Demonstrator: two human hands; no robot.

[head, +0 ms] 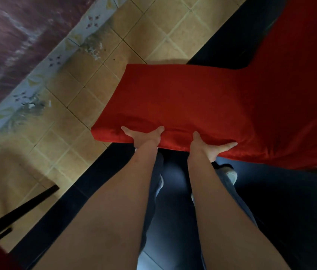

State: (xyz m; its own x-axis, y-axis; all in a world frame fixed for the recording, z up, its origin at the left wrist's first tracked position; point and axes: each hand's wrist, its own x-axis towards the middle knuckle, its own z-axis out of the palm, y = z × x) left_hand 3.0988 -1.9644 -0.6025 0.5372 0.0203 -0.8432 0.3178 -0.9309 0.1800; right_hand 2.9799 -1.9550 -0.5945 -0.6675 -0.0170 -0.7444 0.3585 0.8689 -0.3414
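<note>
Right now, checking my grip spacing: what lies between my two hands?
Head view: only bare edge of the red cushion between left hand and right hand.

Tan tiled floor (87, 78), pale patterned skirting (55, 59) below a maroon wall (17, 26), dark slanted bar (25, 207) at lower left

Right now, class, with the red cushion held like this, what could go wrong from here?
1. The left hand and right hand hold the cushion only by its near edge. Its far end juts out unsupported, so the grip may slip.
2. The cushion hides part of the floor ahead of the shoe, so a stumble seems possible.
3. The dark bar low at the left could catch a foot.
</note>
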